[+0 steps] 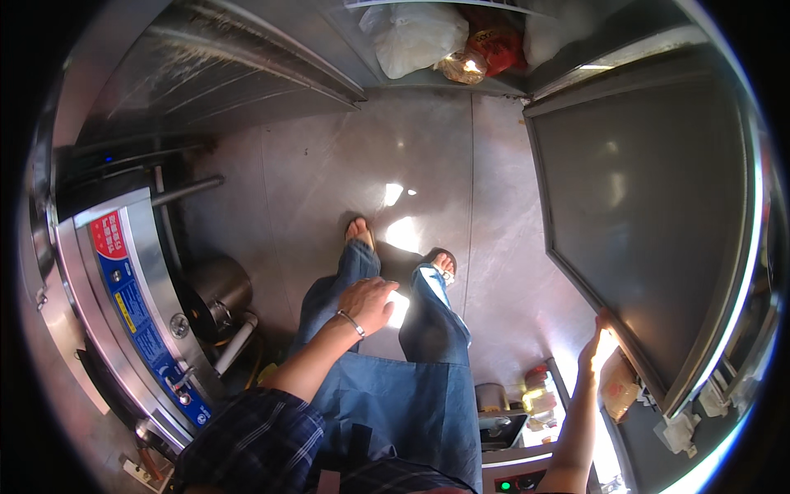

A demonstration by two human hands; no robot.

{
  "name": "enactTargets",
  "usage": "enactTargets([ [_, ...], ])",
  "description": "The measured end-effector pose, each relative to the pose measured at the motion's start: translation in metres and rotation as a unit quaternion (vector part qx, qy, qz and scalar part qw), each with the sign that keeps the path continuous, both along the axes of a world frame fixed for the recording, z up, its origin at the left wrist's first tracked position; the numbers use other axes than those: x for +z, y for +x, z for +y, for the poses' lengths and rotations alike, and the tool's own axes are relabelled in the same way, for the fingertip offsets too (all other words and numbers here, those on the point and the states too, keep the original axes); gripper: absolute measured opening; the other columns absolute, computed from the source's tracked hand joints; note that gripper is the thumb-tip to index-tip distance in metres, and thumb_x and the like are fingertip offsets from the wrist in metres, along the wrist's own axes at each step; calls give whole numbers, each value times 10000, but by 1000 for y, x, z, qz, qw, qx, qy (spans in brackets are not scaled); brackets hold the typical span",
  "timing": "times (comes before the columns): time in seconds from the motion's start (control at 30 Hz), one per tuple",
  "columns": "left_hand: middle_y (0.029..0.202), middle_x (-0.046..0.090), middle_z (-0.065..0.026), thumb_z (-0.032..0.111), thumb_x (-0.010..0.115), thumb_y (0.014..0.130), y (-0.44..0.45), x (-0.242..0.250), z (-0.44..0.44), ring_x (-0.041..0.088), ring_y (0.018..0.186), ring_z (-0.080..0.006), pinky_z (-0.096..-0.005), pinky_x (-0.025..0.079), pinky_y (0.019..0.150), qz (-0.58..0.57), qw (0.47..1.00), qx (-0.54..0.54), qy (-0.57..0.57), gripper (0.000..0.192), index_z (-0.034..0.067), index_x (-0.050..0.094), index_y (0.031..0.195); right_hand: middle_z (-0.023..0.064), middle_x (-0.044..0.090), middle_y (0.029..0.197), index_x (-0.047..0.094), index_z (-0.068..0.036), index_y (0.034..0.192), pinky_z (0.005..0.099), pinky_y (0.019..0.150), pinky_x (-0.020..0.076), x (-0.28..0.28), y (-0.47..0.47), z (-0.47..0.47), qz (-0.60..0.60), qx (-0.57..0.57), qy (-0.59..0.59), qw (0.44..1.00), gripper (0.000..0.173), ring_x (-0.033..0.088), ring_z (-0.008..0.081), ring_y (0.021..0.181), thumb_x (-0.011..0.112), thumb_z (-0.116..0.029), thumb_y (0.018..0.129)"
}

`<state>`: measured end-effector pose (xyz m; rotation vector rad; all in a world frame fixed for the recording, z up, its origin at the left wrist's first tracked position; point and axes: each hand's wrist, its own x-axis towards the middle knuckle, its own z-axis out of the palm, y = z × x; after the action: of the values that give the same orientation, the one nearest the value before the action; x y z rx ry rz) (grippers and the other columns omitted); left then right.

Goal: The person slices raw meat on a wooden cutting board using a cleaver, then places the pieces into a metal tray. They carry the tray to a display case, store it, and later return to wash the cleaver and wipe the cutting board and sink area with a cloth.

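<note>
In front of my apron, my left hand [370,304] hangs over the gap between my legs. Its fingers are loosely bent with nothing seen in them, and a metal bracelet [351,323] circles the wrist. Over on the right, my right hand [598,347] is at the lower edge of a large grey metal door [636,210], which stands swung out. The fingers lie along that edge; their tips are partly hidden. A blue apron [395,395] covers my lap area, and my sandalled feet stand on the metal floor [345,160].
Left is a steel appliance with a blue control panel [145,327], a metal cylinder [225,287] and pipes beside it. Ahead, a low shelf holds a white plastic bag [419,37] and a red bag [498,49]. Jars [540,398] and a cardboard box [619,389] stand near my right arm.
</note>
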<state>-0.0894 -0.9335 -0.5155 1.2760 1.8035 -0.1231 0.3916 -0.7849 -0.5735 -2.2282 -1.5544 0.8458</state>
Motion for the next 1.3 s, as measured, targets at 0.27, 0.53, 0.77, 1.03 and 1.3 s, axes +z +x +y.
enactTargets([
  [0.27,1122,642,-70,275,627,850,-7,-87,80,608,1035,-252,-388,494,862,21,996,-86,-3,335,147,614,1159,203,613,1135,615,16,1151,451,943,404,-32,0,-19,-17,-93,76,993,475,558,316,1025,546,-383,904],
  [0.53,1108,634,-96,285,626,866,-55,-148,172,596,1042,-276,-383,477,884,-9,995,-94,39,356,107,599,1172,241,608,1054,592,61,1116,482,878,405,-51,-4,-19,-63,-106,190,974,558,548,335,944,526,-445,891],
  [0.77,1125,617,-127,282,623,876,-89,-183,209,574,1063,-311,-398,464,908,-33,979,-127,158,398,92,575,1222,225,607,1041,584,101,1073,442,857,440,-115,15,-11,7,-162,421,892,503,556,297,915,538,-368,896],
  [1.03,1104,621,-135,335,619,852,-121,-167,179,586,1047,-328,-426,479,876,48,983,-132,120,420,103,591,1202,225,616,1072,574,94,1107,419,860,457,-144,47,-15,-21,-171,402,899,454,578,277,926,568,-317,912],
  [1.3,1151,606,-139,363,599,871,-124,-163,177,573,1078,-324,-422,464,905,22,985,-127,112,454,100,574,1240,225,617,1077,571,93,1113,415,862,460,-149,-30,13,-3,-181,357,916,447,581,275,930,573,-307,913],
])
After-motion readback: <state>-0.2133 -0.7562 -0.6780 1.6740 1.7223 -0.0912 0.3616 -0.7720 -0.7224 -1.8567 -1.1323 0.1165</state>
